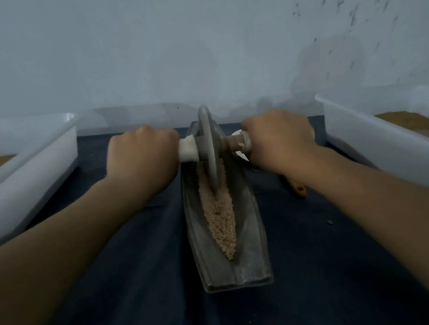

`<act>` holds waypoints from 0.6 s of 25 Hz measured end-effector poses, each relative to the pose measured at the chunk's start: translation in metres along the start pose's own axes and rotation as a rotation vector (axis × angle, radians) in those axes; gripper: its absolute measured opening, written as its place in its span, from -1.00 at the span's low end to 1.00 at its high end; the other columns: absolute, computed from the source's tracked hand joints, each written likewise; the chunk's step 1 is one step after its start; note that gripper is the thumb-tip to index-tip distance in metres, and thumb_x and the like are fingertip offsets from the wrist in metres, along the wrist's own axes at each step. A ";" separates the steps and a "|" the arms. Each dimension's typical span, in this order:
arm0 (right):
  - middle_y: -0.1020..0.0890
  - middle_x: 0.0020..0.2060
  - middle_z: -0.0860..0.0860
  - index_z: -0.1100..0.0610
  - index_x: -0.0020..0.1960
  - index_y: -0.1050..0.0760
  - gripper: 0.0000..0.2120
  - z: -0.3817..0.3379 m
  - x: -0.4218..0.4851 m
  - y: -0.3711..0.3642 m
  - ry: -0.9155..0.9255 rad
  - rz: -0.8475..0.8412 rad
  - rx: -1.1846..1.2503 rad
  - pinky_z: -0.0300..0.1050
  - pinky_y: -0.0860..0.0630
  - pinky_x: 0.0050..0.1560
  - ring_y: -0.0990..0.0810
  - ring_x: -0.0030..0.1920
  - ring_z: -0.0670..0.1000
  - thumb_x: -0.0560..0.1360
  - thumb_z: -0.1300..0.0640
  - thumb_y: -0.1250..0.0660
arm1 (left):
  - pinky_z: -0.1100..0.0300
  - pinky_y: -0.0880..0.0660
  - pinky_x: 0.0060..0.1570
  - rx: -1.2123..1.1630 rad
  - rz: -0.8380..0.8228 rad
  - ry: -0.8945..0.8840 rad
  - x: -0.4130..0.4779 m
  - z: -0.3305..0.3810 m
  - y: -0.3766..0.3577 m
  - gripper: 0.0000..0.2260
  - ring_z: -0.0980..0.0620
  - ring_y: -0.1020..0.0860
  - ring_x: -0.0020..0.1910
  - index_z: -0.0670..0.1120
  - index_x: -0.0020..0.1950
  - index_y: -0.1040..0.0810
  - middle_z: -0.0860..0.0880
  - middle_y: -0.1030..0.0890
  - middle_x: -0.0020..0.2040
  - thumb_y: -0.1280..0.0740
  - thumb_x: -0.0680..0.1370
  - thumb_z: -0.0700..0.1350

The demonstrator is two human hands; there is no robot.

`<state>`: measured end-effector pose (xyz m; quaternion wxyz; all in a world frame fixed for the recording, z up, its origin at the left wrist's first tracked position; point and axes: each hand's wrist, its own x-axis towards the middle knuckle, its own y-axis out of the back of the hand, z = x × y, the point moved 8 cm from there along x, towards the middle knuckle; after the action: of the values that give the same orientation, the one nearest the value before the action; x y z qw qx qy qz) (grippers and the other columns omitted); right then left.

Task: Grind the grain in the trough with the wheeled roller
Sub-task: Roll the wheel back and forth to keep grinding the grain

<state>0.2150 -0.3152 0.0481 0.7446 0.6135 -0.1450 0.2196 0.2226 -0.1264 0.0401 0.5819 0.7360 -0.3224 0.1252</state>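
A long grey metal trough point(252, 241) lies lengthwise on a dark cloth, pointing away from me. Tan crushed grain point(222, 220) fills its groove. The wheeled roller point(209, 146), a thin grey disc on a cross axle, stands upright in the far half of the groove, its rim in the grain. My left hand point(142, 155) grips the axle's left handle, wrapped in white. My right hand point(278, 138) grips the right handle. Both arms are stretched forward.
White plastic tubs stand on the left point(27, 169) and on the right point(383, 136), each with brown material inside. A small wooden-handled tool point(298, 188) lies beside the trough under my right wrist. A pale wall rises right behind the trough.
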 end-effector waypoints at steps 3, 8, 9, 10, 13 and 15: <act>-0.49 -0.29 -0.02 -0.05 -0.18 -0.41 -0.89 0.003 0.008 -0.007 -0.054 -0.035 0.042 -0.10 -0.30 -0.33 -0.53 -0.24 0.09 0.47 0.04 -0.33 | 0.12 -0.27 -0.39 0.014 0.017 -0.008 0.016 0.004 0.006 -0.96 -0.10 -0.43 -0.36 -0.01 -0.10 -0.51 -0.03 -0.45 -0.31 -0.32 0.52 -0.07; -0.18 -0.49 -0.13 -0.07 -0.32 -0.25 -0.77 0.000 -0.065 0.030 0.064 0.131 -0.030 -0.26 0.01 -0.45 -0.10 -0.51 -0.11 0.36 -0.09 -0.28 | 0.26 0.03 -0.45 0.067 0.112 -0.170 -0.042 0.008 0.043 -0.65 -0.02 -0.16 -0.51 0.03 -0.27 -0.24 0.05 -0.20 -0.46 -0.45 0.31 -0.08; -0.14 -0.51 -0.14 -0.09 -0.32 -0.24 -0.80 -0.002 -0.077 0.042 0.111 0.160 -0.023 -0.30 0.03 -0.45 -0.08 -0.54 -0.12 0.33 -0.13 -0.22 | 0.29 0.06 -0.42 0.050 0.122 -0.193 -0.052 0.005 0.051 -0.61 -0.01 -0.13 -0.53 0.04 -0.29 -0.23 0.06 -0.21 -0.48 -0.48 0.24 -0.07; -0.13 -0.52 -0.15 -0.09 -0.32 -0.23 -0.82 -0.005 -0.084 0.050 0.160 0.179 0.005 -0.33 0.01 -0.46 -0.11 -0.57 -0.10 0.30 -0.15 -0.17 | 0.32 0.06 -0.40 0.020 0.125 -0.200 -0.058 0.001 0.056 -0.58 0.00 -0.12 -0.54 0.05 -0.30 -0.22 0.06 -0.21 -0.49 -0.50 0.19 -0.06; -0.17 -0.54 -0.16 -0.03 -0.34 -0.27 -0.78 -0.005 -0.075 0.049 0.176 0.171 0.001 -0.33 -0.07 -0.49 -0.18 -0.59 -0.10 0.29 -0.11 -0.26 | 0.30 -0.01 -0.43 0.014 0.061 -0.166 -0.051 -0.003 0.044 -0.62 -0.01 -0.14 -0.53 0.10 -0.30 -0.23 0.09 -0.16 -0.46 -0.47 0.22 0.00; -0.31 -0.48 -0.11 -0.02 -0.32 -0.30 -0.74 -0.007 -0.046 0.029 0.096 0.087 -0.073 -0.25 -0.14 -0.47 -0.28 -0.52 -0.05 0.35 -0.03 -0.38 | 0.19 -0.15 -0.44 0.051 0.012 -0.105 -0.034 -0.001 0.019 -0.73 -0.04 -0.24 -0.47 0.09 -0.26 -0.28 0.08 -0.17 -0.42 -0.40 0.36 0.03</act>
<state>0.1605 -0.3109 0.0496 0.7623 0.5679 -0.1433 0.2754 0.1847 -0.1160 0.0361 0.5447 0.7541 -0.3535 0.0982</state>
